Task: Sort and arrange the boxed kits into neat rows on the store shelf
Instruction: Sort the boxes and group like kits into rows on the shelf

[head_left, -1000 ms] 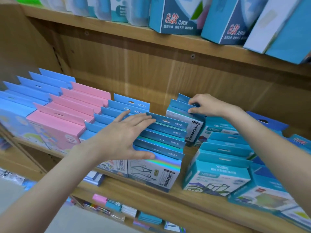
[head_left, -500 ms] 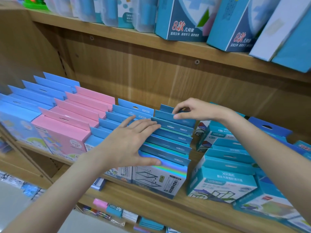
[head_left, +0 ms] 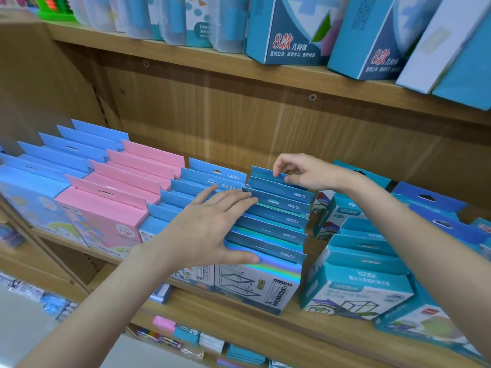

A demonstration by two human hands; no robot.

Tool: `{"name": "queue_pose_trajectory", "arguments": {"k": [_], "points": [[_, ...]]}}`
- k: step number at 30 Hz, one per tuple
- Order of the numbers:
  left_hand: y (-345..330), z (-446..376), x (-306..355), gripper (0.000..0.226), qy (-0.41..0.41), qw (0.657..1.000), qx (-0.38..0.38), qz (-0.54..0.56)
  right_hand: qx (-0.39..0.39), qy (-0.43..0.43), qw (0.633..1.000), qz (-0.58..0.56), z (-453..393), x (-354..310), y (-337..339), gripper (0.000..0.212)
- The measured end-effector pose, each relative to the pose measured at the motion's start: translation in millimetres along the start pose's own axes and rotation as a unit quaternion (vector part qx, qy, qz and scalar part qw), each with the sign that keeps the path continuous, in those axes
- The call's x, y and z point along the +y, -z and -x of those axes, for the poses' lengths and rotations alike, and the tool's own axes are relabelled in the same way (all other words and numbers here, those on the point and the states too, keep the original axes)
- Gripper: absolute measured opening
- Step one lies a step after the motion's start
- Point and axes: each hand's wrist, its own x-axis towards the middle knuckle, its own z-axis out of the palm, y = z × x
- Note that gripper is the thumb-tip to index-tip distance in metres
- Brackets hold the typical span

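On the holographic-box row (head_left: 276, 224), left hand (head_left: 210, 229) lies flat, fingers spread; right hand (head_left: 305, 172) pinches the rearmost box's tab

A light wooden shelving unit (head_left: 265, 123) fills the frame. Its grained back panel (head_left: 202, 128) carries two visible screws (head_left: 312, 97). An upper board (head_left: 164, 53) crosses the top; pale grey floor (head_left: 29, 333) shows at lower left. Lighting is soft and even.
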Motion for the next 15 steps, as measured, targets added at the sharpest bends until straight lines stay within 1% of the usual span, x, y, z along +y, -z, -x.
{"name": "queue_pose_trajectory", "arguments": {"k": [2,4,6,8,10,13,15], "points": [[4.9,-1.1,-0.9,0.102,-0.001,0.999,-0.008,0.042,0.052,0.005,0.998,-0.033,9.0,-1.2,-0.3,0.018],[12.6,-3.8,-2.2,0.105,0.006,0.995,-0.023,0.102,0.141,-0.007,0.983,-0.114,24.2,-7.1,-1.8,0.012],[17.8,-9.2,-4.5,0.108,-0.003,0.995,-0.017,0.101,0.206,-0.054,0.951,-0.222,42.7,-14.1,-5.9,0.024],[20.6,-18.6,-7.1,0.113,-0.011,0.998,-0.015,0.057,0.216,-0.104,0.917,-0.320,59.5,-21.3,-13.0,0.045],[19.4,-31.5,-12.0,0.120,-0.002,0.999,-0.038,0.021,0.216,-0.124,0.888,-0.387,68.2,-28.8,-20.3,0.059],[14.1,-49.6,-15.1,0.131,0.017,0.994,-0.101,-0.022,0.220,-0.127,0.855,-0.452,65.1,-32.3,-35.4,0.064],[13.3,-59.4,-18.0,0.139,0.026,0.990,-0.131,-0.045,0.199,-0.127,0.851,-0.469,58.0,-37.0,-47.2,0.067]]}}
